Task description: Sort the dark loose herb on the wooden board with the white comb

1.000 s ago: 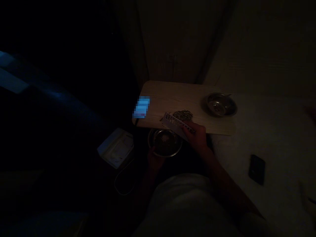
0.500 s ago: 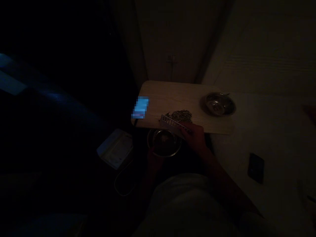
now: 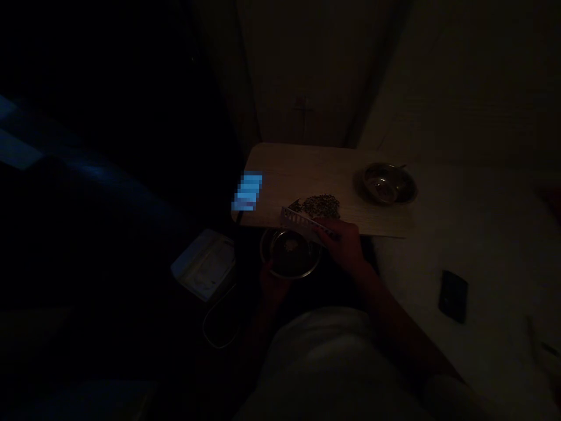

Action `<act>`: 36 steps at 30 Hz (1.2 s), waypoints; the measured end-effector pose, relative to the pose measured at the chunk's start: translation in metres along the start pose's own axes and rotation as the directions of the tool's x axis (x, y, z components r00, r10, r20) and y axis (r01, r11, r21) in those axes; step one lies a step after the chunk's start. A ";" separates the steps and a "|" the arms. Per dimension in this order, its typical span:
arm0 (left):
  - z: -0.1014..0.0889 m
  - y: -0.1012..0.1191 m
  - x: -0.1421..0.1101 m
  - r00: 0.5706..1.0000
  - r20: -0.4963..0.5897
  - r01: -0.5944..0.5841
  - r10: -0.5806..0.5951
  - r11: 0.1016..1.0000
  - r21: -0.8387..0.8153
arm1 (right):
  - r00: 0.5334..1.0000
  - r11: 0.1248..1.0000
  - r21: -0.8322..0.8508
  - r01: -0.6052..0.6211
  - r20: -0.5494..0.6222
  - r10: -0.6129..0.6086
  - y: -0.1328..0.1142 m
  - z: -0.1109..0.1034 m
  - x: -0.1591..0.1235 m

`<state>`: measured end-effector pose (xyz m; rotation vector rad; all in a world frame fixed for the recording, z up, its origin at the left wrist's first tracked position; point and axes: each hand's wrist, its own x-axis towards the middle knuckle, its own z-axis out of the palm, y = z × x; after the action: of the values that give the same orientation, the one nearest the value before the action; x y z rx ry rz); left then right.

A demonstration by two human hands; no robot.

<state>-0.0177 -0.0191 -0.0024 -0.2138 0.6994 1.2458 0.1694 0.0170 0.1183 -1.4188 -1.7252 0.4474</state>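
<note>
The scene is very dark. My right hand [image 3: 344,240] is closed around one end of a flat strip with a row of holes [image 3: 294,218], which slants over the near edge of a pale wooden board [image 3: 302,164]. Just behind the strip, a pile of small dark seed-like bits [image 3: 323,204] lies on the board. Below the board's edge, my left hand [image 3: 274,280] grips the left side of a metal bowl [image 3: 313,269]. A small pale patch shows inside that bowl; what it is cannot be made out.
Another metal bowl [image 3: 405,196], with something thin at its rim, stands at the board's right end. A lit, blurred screen [image 3: 248,192] is at the left end. Lower left is a pale box-like thing [image 3: 205,263] near a cord [image 3: 205,336]. A dark phone-like object [image 3: 454,296] lies right.
The strip in my right hand has shifted slightly left along the board's near edge. My left hand and the bowl look nearly unmoved.
</note>
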 end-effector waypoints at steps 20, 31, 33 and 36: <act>-0.006 -0.001 0.003 0.999 0.030 -0.026 0.025 0.999 0.037 | 0.962 0.991 0.012 -0.133 -0.241 0.132 0.004 -0.014 0.002; -0.008 -0.001 0.004 0.998 0.047 -0.045 0.043 0.999 0.028 | 0.938 0.975 0.001 -0.222 -0.274 0.214 0.011 -0.016 0.004; -0.007 -0.001 0.004 0.998 0.049 -0.044 0.043 0.999 0.032 | 0.942 0.975 0.011 -0.223 -0.255 0.218 0.010 -0.014 0.004; -0.007 0.000 0.004 0.999 0.027 -0.036 0.035 0.999 0.028 | 0.926 0.969 0.060 -0.242 -0.284 0.249 0.014 -0.015 0.005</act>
<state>-0.0193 -0.0197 -0.0100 -0.1617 0.7001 1.2694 0.1898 0.0225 0.1189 -1.6044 -1.3105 0.3695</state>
